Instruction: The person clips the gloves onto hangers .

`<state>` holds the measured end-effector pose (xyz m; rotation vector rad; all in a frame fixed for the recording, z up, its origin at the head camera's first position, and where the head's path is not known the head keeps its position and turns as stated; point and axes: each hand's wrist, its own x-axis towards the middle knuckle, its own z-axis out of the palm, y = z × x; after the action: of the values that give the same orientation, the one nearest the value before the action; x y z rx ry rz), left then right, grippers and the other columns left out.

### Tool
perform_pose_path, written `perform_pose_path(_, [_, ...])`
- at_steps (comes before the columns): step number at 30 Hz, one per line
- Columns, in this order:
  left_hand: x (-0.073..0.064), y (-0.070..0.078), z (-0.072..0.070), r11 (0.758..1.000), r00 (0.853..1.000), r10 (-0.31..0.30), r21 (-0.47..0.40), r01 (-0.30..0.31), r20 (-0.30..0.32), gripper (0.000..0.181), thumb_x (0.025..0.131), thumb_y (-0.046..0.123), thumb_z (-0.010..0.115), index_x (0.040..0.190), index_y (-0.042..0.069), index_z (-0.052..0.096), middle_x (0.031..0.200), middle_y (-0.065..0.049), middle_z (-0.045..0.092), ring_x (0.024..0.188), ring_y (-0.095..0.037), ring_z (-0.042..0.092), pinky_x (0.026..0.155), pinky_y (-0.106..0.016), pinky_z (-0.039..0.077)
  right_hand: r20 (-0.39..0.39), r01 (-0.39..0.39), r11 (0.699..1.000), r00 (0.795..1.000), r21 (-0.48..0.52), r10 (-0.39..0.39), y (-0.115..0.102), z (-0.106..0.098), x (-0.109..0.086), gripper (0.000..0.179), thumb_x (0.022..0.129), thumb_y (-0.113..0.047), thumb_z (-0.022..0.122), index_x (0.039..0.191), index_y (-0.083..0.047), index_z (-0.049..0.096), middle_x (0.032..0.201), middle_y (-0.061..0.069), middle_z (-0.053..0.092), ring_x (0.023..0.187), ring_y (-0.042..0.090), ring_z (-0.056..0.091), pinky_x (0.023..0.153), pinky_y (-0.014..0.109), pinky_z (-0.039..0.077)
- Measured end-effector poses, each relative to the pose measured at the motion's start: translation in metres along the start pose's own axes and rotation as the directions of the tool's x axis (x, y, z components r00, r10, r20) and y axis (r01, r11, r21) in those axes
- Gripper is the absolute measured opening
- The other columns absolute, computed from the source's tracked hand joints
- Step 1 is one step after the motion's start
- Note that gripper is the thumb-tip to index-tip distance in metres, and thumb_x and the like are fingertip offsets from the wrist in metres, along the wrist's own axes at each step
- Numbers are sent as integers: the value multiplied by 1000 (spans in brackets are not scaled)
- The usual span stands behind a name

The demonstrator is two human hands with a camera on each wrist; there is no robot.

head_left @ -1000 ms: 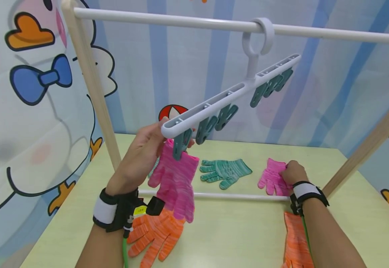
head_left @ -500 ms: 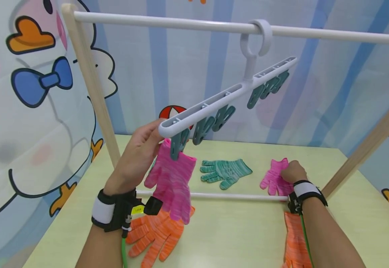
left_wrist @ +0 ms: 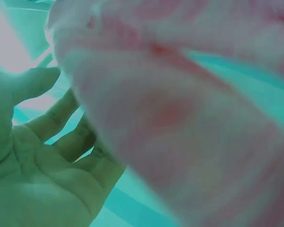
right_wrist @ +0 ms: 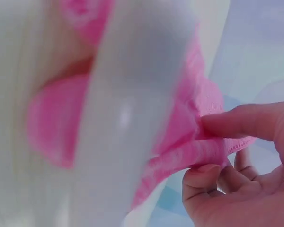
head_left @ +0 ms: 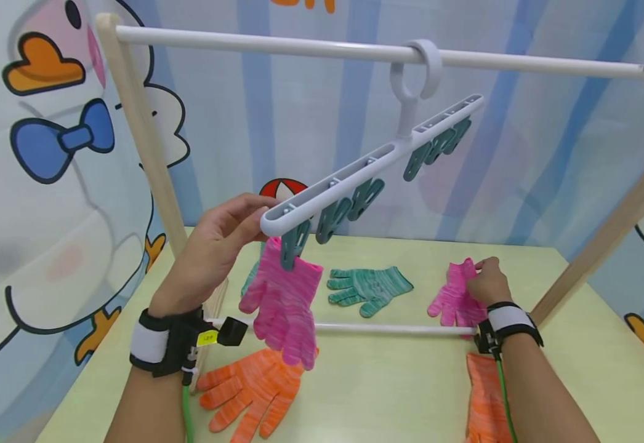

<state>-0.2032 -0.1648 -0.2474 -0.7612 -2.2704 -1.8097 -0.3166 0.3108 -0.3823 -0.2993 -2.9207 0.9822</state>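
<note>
A pink glove (head_left: pixel 283 301) hangs by its cuff from the end green clip (head_left: pixel 295 243) of a white hanger (head_left: pixel 344 184). My left hand (head_left: pixel 211 246) is beside that end of the hanger. In the left wrist view its thumb and fingers (left_wrist: pixel 57 113) are spread apart, some fingers partly hidden behind the glove. At the right, my right hand (head_left: pixel 489 283) pinches a second pink glove (head_left: pixel 455 295) near its cuff; the right wrist view shows thumb and index finger on the folded fabric. That glove's fingers still lie toward the table.
The hanger hooks over the white top rail (head_left: pixel 266 44) of a wooden-sided rack, whose lower bar (head_left: pixel 377 329) crosses low. Teal glove (head_left: pixel 369 289) lies behind the bar, and another is partly hidden behind the hanging glove. Orange gloves (head_left: pixel 255 387) lie in front.
My left hand has drawn slightly left and loosened from the hanging pink glove. My right hand has gathered and slightly lifted the other pink glove's cuff. The view has shifted a little.
</note>
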Motion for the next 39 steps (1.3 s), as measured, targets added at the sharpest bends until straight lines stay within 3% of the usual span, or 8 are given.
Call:
perform_pose_path(6, [10,-2,-8,991,994,-19,131,5,108,37,105,19,56,142,12,56,143,-9,57,136,-30,50,112,-59,45,-39,32,999,999,-16,-33,-21,-2,-14,58,101,-19,49,140,22,35,121,41,53,84,37,58,60,33,47])
perform_pose_path(10, [18,-1,-9,977,984,-64,212,28,165,38,105,17,56,144,13,55,146,-9,54,140,-33,46,114,-65,39,-109,93,994,989,-51,-98,-28,-3,-18,39,104,-19,46,117,17,55,90,30,61,76,35,59,57,32,45])
perform_pose_path(14, [32,2,-12,964,974,-54,267,-7,221,37,105,14,57,141,11,56,142,-10,56,137,-32,47,113,-65,40,-169,128,992,977,-21,-130,-35,-4,-21,27,103,-18,48,98,7,57,64,8,49,58,20,49,51,30,39])
perform_pose_path(19, [50,6,-14,975,951,2,213,-72,310,34,103,11,59,137,9,59,135,-10,61,130,-28,50,106,-56,46,-236,155,988,960,7,-149,-47,-5,-31,24,101,-19,49,87,0,53,62,5,48,53,17,46,48,30,36])
perform_pose_path(24, [61,12,-16,985,919,21,150,-87,394,41,101,12,63,142,11,57,139,-8,62,130,-25,55,106,-50,50,-228,181,983,958,10,-174,-58,-6,-42,25,100,-21,51,83,-2,52,65,6,47,57,20,47,50,30,36])
perform_pose_path(29, [67,21,-17,987,898,27,129,-92,439,47,99,10,66,144,10,55,140,-8,62,129,-25,58,108,-49,48,-216,208,978,956,14,-200,-72,-6,-50,27,99,-20,54,78,-4,50,62,4,43,58,20,46,51,30,36])
perform_pose_path(34, [70,25,-12,993,878,55,68,-100,476,48,97,6,68,142,5,54,127,-13,65,123,-28,58,106,-50,45,-215,208,978,956,24,-198,-84,-3,-59,30,99,-20,56,74,-5,48,61,3,39,57,20,44,52,30,34])
perform_pose_path(39, [71,23,-5,987,869,103,58,-150,484,53,92,3,72,142,3,53,133,-14,60,124,-29,55,107,-52,45,-246,213,977,947,4,-205,-92,-2,-69,26,99,-20,58,79,-2,55,64,8,45,60,22,46,52,30,36])
